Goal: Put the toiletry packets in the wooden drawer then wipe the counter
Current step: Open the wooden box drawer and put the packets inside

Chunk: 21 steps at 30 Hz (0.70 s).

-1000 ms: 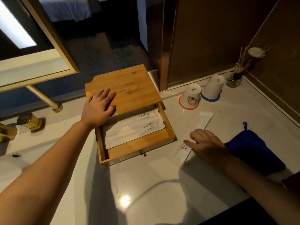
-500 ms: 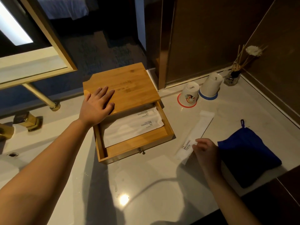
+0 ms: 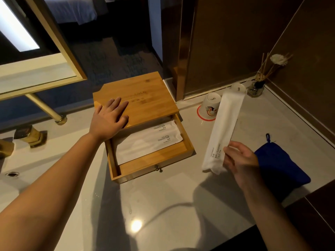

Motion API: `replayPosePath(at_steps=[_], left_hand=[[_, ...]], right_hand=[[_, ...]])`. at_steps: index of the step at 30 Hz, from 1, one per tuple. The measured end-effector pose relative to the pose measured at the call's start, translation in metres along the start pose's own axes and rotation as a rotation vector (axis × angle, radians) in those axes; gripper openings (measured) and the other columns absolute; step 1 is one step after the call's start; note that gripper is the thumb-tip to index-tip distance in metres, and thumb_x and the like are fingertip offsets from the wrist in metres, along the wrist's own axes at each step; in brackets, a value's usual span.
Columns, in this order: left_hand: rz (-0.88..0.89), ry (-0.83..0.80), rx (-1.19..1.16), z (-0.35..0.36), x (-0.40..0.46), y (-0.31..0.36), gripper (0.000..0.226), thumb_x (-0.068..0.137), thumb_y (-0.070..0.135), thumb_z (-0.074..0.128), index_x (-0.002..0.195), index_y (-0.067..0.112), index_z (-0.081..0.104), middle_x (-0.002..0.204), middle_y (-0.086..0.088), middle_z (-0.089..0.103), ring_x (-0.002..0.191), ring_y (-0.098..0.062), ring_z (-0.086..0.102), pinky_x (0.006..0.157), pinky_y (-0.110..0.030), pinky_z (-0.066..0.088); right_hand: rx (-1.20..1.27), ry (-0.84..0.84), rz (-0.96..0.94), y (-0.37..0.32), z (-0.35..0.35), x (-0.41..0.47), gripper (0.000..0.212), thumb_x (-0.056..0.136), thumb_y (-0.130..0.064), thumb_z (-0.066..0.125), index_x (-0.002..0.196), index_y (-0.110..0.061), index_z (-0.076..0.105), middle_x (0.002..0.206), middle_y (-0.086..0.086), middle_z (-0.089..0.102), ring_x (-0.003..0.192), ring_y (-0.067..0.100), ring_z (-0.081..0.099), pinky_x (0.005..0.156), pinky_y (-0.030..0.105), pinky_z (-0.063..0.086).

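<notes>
Right hand [image 3: 242, 163] is pinching a long white "Brushing Teeth" packet [image 3: 223, 132] by its near end, holding it up off the counter [image 3: 163, 205]. Left hand [image 3: 108, 119] lies flat and open on the wooden box top [image 3: 143, 98]. The drawer [image 3: 154, 160] is pulled out, with two more packets [image 3: 145, 142] lying inside. Blue cloth [image 3: 279, 163] sits just behind the right hand.
</notes>
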<state>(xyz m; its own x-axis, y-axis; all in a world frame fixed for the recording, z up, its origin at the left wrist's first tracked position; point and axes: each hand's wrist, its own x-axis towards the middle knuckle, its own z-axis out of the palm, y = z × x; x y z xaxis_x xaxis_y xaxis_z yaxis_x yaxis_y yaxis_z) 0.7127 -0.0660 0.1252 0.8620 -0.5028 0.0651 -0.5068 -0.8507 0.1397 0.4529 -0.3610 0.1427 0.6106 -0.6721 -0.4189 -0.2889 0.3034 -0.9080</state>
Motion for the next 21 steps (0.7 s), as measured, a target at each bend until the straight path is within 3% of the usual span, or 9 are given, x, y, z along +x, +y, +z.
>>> replayPosePath(at_steps=[3,7,10,12,14,15,18,21], left_hand=[[0.003,0.002,-0.016,0.0,0.0,0.0,0.062,0.089,0.056,0.02,0.146,0.033,0.022,0.158,0.0,0.02,0.146,-0.022,0.014,0.115,-0.047,0.013],[0.004,0.002,-0.032,-0.002,-0.001,0.002,0.063,0.088,0.056,0.021,0.146,0.033,0.022,0.158,0.0,0.019,0.146,-0.022,0.014,0.115,-0.045,0.012],[0.003,0.013,-0.023,-0.002,0.0,0.002,0.062,0.088,0.056,0.021,0.146,0.033,0.023,0.158,0.001,0.02,0.146,-0.021,0.015,0.115,-0.046,0.012],[0.029,0.044,-0.031,0.001,-0.001,0.0,0.061,0.088,0.057,0.023,0.142,0.031,0.032,0.154,-0.001,0.03,0.144,-0.023,0.023,0.115,-0.048,0.017],[-0.01,0.013,-0.228,0.002,0.0,-0.003,0.057,0.087,0.059,0.033,0.13,0.025,0.047,0.141,-0.005,0.049,0.135,-0.024,0.038,0.113,-0.05,0.025],[-0.053,-0.032,-0.312,0.002,0.0,-0.005,0.058,0.085,0.06,0.041,0.13,0.024,0.047,0.14,-0.006,0.05,0.134,-0.023,0.039,0.114,-0.048,0.025],[-0.022,-0.035,-0.056,0.007,0.003,-0.006,0.061,0.091,0.056,0.033,0.146,0.031,0.024,0.157,-0.002,0.022,0.145,-0.022,0.017,0.117,-0.047,0.012],[0.007,0.017,-0.043,0.003,0.002,-0.003,0.058,0.091,0.056,0.023,0.145,0.036,0.021,0.158,0.002,0.02,0.146,-0.021,0.016,0.115,-0.047,0.012]], right_hand=[[0.016,-0.117,-0.051,-0.032,0.01,0.003,0.019,0.084,-0.003,0.06,0.091,-0.02,0.064,0.099,0.001,0.069,0.089,0.015,0.069,0.069,0.032,0.061],[-0.06,-0.46,-0.152,-0.073,0.034,0.007,0.019,0.084,-0.005,0.06,0.094,-0.02,0.065,0.092,-0.005,0.074,0.092,0.013,0.071,0.072,0.029,0.06],[-0.359,-0.614,-0.292,-0.099,0.064,0.011,0.024,0.082,-0.003,0.061,0.08,-0.026,0.066,0.077,-0.012,0.074,0.079,0.005,0.071,0.058,0.015,0.056],[-0.498,-0.706,-0.365,-0.111,0.088,0.015,0.028,0.081,-0.003,0.063,0.076,-0.03,0.065,0.078,-0.01,0.071,0.076,0.001,0.069,0.058,0.014,0.055],[-0.667,-0.831,-0.426,-0.116,0.111,0.014,0.029,0.081,-0.006,0.065,0.074,-0.035,0.064,0.081,-0.013,0.067,0.075,-0.003,0.067,0.056,0.012,0.054],[-0.78,-0.896,-0.45,-0.116,0.122,0.014,0.029,0.081,-0.009,0.064,0.075,-0.037,0.063,0.082,-0.014,0.065,0.075,-0.003,0.065,0.055,0.012,0.052],[-1.104,-1.036,-0.551,-0.102,0.151,0.013,0.023,0.084,-0.012,0.062,0.085,-0.035,0.065,0.086,-0.015,0.062,0.082,0.003,0.06,0.067,0.017,0.05],[-1.307,-1.062,-0.672,-0.083,0.17,0.017,0.021,0.087,-0.012,0.057,0.101,-0.023,0.068,0.094,-0.007,0.06,0.09,0.013,0.057,0.077,0.027,0.05]])
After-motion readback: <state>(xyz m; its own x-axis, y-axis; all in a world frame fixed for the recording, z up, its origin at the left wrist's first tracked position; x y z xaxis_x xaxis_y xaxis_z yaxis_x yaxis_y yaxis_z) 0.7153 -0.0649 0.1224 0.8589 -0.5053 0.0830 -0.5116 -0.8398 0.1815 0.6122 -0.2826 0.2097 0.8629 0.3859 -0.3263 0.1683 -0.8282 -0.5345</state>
